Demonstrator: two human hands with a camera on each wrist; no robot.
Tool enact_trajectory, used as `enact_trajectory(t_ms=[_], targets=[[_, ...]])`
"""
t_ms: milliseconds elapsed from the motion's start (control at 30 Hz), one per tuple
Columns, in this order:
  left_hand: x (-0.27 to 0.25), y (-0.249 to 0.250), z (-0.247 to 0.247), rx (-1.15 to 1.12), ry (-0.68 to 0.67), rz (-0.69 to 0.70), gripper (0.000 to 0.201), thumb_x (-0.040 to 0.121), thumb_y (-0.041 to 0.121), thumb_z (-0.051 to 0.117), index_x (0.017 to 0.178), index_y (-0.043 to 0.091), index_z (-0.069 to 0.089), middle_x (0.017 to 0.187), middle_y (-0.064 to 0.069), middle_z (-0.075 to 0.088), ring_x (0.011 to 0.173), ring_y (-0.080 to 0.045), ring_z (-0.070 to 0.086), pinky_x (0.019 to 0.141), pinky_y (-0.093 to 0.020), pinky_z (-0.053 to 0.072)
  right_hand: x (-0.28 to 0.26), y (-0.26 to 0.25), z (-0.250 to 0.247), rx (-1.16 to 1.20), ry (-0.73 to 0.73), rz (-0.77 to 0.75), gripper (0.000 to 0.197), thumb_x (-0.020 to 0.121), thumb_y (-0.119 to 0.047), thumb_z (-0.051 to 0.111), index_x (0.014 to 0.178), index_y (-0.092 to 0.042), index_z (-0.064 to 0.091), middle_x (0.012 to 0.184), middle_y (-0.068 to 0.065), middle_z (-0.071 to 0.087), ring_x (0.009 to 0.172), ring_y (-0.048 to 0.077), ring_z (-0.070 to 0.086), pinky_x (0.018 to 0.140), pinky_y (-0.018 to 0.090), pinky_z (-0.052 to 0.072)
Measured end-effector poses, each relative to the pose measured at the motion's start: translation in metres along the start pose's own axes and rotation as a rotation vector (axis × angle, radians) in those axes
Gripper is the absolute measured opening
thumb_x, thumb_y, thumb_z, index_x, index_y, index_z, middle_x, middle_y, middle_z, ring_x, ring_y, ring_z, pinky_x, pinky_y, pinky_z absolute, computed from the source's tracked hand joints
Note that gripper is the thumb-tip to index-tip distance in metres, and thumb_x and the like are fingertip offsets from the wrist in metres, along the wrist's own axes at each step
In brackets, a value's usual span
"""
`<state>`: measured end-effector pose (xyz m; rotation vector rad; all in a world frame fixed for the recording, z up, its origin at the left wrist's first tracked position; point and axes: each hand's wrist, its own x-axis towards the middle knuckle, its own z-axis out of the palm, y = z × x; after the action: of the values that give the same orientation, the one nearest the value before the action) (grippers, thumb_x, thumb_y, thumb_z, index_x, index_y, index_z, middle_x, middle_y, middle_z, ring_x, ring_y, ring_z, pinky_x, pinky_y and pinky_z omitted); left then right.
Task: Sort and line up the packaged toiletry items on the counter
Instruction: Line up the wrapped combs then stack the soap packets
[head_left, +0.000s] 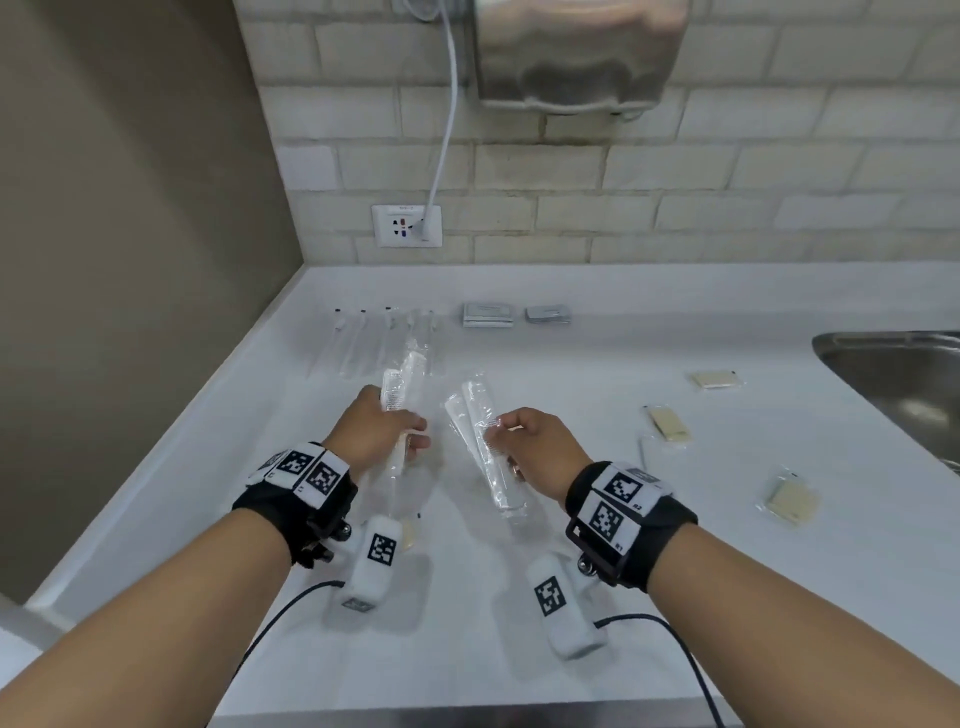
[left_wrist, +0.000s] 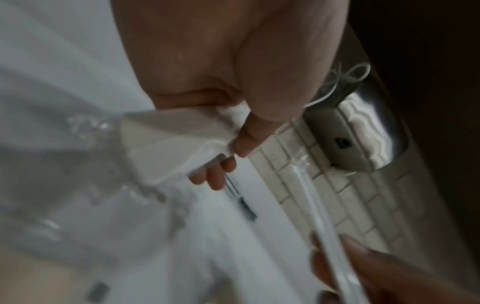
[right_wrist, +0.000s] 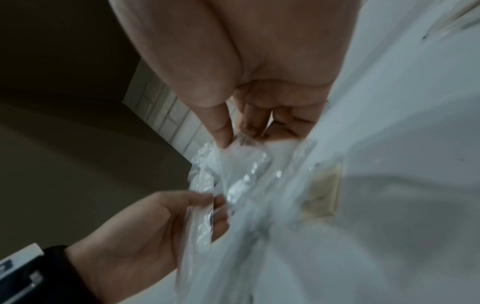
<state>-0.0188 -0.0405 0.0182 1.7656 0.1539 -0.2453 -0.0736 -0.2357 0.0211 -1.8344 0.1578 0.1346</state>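
In the head view my left hand grips one white comb in a clear wrapper above the counter, its top pointing away from me. My right hand pinches two wrapped white combs by their side edge, a short gap to the right of the left one. The left wrist view shows thumb and fingers of my left hand curled round the wrapped comb. In the right wrist view my right hand pinches crinkled clear wrap. A row of wrapped toothbrushes lies at the back left.
Two piles of grey sachets lie at the back, right of the toothbrushes. Three beige soap packs are scattered on the right. A steel sink cuts into the counter's right side. A hand dryer hangs on the wall.
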Motion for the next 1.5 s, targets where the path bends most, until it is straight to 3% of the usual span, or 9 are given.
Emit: enact_trajectory(t_ms=[233,400,567,800,967,1067,1167,1333,1500], targets=[[-0.024,0.023,0.072,-0.159,-0.221,0.136,0.025,0.089,0.008,0.061,0.113,0.005,0.065,0.105,-0.020,0.072,0.087,-0.032,0.071,0.085,-0.047,0.057,-0.004,-0.005,-0.037,0.091,0.112,-0.032,0.014,0.090,-0.022,0.063,0.097,-0.011,0.058,0.071,0.000,0.059,0.052,0.013,0.051,0.057,0.027,0.046],[-0.028,0.022,0.111,-0.214,-0.212,0.111,0.021,0.094,0.012,0.054,0.112,0.009,0.065,0.100,-0.017,0.072,0.082,-0.028,0.068,0.076,-0.040,0.055,-0.012,0.007,-0.075,0.185,0.099,-0.023,0.011,0.089,-0.016,0.066,0.092,-0.009,0.057,0.068,0.001,0.058,0.051,0.012,0.053,0.051,0.024,0.049],[-0.031,0.029,0.146,-0.260,-0.219,0.046,0.022,0.094,0.014,0.056,0.111,0.001,0.062,0.101,-0.023,0.068,0.088,-0.035,0.066,0.090,-0.056,0.051,-0.011,0.019,-0.110,0.191,0.128,0.021,0.014,0.088,-0.013,0.068,0.093,-0.006,0.057,0.068,0.005,0.059,0.050,0.014,0.054,0.053,0.027,0.053],[-0.026,0.039,0.175,-0.206,-0.222,0.074,0.029,0.085,0.006,0.070,0.111,0.007,0.059,0.105,-0.015,0.072,0.092,-0.030,0.071,0.080,-0.041,0.058,-0.001,0.028,-0.141,0.237,0.086,0.078,0.026,0.084,-0.014,0.073,0.102,0.002,0.065,0.069,0.007,0.062,0.052,0.014,0.061,0.072,0.036,0.062],[-0.019,0.042,0.184,-0.196,-0.196,0.104,0.020,0.084,0.001,0.068,0.103,0.007,0.061,0.095,-0.012,0.073,0.081,-0.024,0.070,0.071,-0.034,0.057,0.005,0.025,-0.156,0.302,0.041,0.145,0.027,0.091,-0.029,0.064,0.093,-0.002,0.065,0.073,0.007,0.060,0.057,0.019,0.062,0.063,0.031,0.059],[-0.012,0.038,0.183,-0.191,-0.112,0.071,0.036,0.082,0.006,0.071,0.114,0.006,0.055,0.104,-0.017,0.070,0.089,-0.030,0.068,0.084,-0.044,0.056,0.013,0.033,-0.170,0.042,0.106,0.271,0.043,0.095,-0.043,0.049,0.093,-0.004,0.066,0.077,0.008,0.062,0.062,0.022,0.061,0.063,0.031,0.055],[-0.007,0.035,0.179,-0.212,-0.064,0.043,0.031,0.082,0.005,0.070,0.109,0.008,0.055,0.109,-0.023,0.068,0.097,-0.038,0.067,0.090,-0.050,0.054,0.014,0.048,-0.175,-0.651,0.035,0.306,0.047,0.092,-0.049,0.045,0.094,-0.005,0.061,0.085,0.009,0.062,0.073,0.024,0.059,0.066,0.031,0.050],[0.003,0.034,0.174,-0.211,-0.058,0.034,0.036,0.083,0.003,0.069,0.116,0.002,0.053,0.109,-0.023,0.067,0.090,-0.033,0.067,0.079,-0.043,0.057,0.012,0.057,-0.158,-1.020,-0.090,0.227,0.050,0.087,-0.038,0.058,0.125,-0.008,0.046,0.124,0.009,0.052,0.107,0.025,0.058,0.078,0.030,0.046],[0.012,0.034,0.161,-0.169,-0.038,0.050,0.034,0.082,0.005,0.070,0.113,0.003,0.055,0.098,-0.018,0.067,0.077,-0.025,0.065,0.065,-0.034,0.052,0.035,0.048,-0.146,-1.042,-0.201,0.233,0.014,0.086,-0.008,0.053,0.073,-0.009,0.048,0.079,0.003,0.055,0.070,0.020,0.056,0.053,0.022,0.041]])
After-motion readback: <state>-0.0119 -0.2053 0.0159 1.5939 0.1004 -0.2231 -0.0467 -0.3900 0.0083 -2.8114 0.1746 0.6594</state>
